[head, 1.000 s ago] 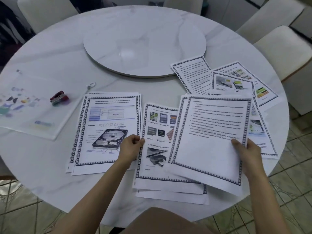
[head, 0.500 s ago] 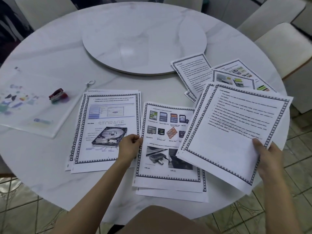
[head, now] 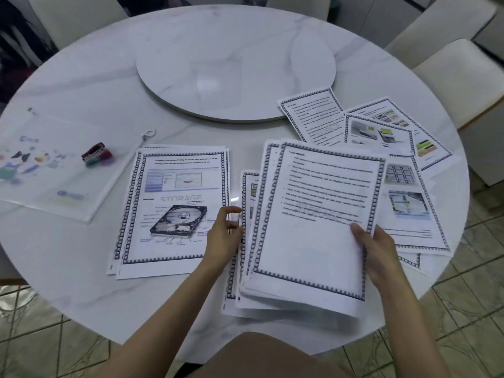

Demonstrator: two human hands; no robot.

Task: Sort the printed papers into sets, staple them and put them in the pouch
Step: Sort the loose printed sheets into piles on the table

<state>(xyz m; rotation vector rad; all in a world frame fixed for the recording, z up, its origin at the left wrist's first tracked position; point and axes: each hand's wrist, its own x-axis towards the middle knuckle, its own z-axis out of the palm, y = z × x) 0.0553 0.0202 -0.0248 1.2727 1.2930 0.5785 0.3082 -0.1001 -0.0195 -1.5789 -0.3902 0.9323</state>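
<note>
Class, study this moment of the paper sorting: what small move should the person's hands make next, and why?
Probably lower the text sheets in the right hand fully onto the middle pile and square the edges. They already overlap that pile askew, and the left hand waits at its edge. The stapler lies untouched on the pouch.

Text sheets (head: 316,222) in right hand (head: 379,255) over middle stack (head: 246,241), left hand (head: 223,236) beside.

papers (head: 319,227): white, dark chain border | stapler (head: 96,157): red | table (head: 81,85): white marble
</note>
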